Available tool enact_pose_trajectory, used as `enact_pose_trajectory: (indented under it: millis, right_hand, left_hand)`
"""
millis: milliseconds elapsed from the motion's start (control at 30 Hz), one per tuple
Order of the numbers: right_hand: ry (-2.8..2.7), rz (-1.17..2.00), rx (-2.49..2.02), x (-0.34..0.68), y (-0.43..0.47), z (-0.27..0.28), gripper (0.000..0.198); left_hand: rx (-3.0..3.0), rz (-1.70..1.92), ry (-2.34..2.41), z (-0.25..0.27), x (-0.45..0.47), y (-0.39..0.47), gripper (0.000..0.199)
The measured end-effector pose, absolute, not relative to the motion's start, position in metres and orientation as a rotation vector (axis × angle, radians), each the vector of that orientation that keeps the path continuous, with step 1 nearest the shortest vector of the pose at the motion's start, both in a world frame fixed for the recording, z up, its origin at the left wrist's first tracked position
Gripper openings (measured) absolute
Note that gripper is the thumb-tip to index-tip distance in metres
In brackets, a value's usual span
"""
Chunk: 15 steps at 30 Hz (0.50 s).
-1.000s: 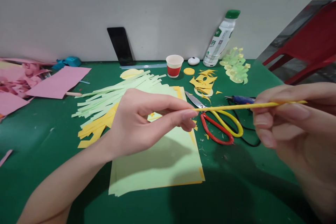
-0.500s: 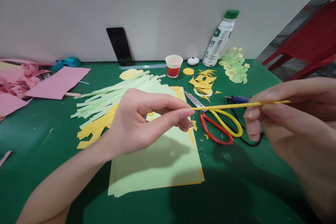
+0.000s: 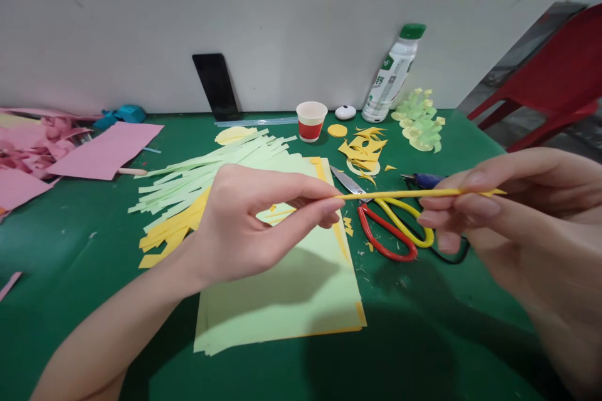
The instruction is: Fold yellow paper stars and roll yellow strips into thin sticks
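A thin yellow paper strip [image 3: 399, 194], narrow as a stick, stretches nearly level between my two hands. My left hand [image 3: 258, 219] pinches its left end between thumb and forefinger, above a stack of light green paper sheets [image 3: 282, 301]. Closer to the other end, the thumb and fingertips of my right hand [image 3: 512, 207] grip it, and a short pointed tip sticks out past them. Beneath the strip lie scissors [image 3: 388, 235] with one red and one yellow handle, blades partly spread. Yellow sheet edges show under the green stack.
Green strips [image 3: 188, 182] and yellow strips [image 3: 174, 232] lie left of the stack. Behind are a paper cup [image 3: 311, 128], yellow scraps [image 3: 364, 147], a leaning bottle [image 3: 390, 78], a black phone [image 3: 215, 88] and a green paper flower spray [image 3: 418, 119]. Pink paper [image 3: 108, 150] is far left.
My right hand has shifted slightly left and down along with the strip, and its fingers have moved a little. My left hand keeps its pinch, slightly further left.
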State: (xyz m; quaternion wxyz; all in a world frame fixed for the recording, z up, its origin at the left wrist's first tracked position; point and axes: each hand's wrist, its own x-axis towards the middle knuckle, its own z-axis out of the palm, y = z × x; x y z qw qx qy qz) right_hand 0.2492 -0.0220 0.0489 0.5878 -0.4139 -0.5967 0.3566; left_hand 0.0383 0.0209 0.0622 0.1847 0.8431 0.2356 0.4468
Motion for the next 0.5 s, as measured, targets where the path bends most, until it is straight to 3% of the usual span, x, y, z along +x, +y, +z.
enact_pose_trajectory:
  millis: [267,400,500]
  right_hand:
    - [-1.357,0.868,-0.969,0.2486,-0.0211,0.0487,0.006]
    - [-1.338,0.870,-0.957,0.2501,-0.0191,0.0486,0.005]
    - [-1.350,0.872,-0.964,0.2510,-0.0180,0.0492,0.005]
  left_hand:
    - [2.198,1.188,0.635,0.0610,0.0364,0.0230,0.009]
    - [1.989,1.075,0.607,0.0617,0.0343,0.0249,0.029]
    - [1.994,1.049,0.608,0.0633,0.0334,0.0247,0.032]
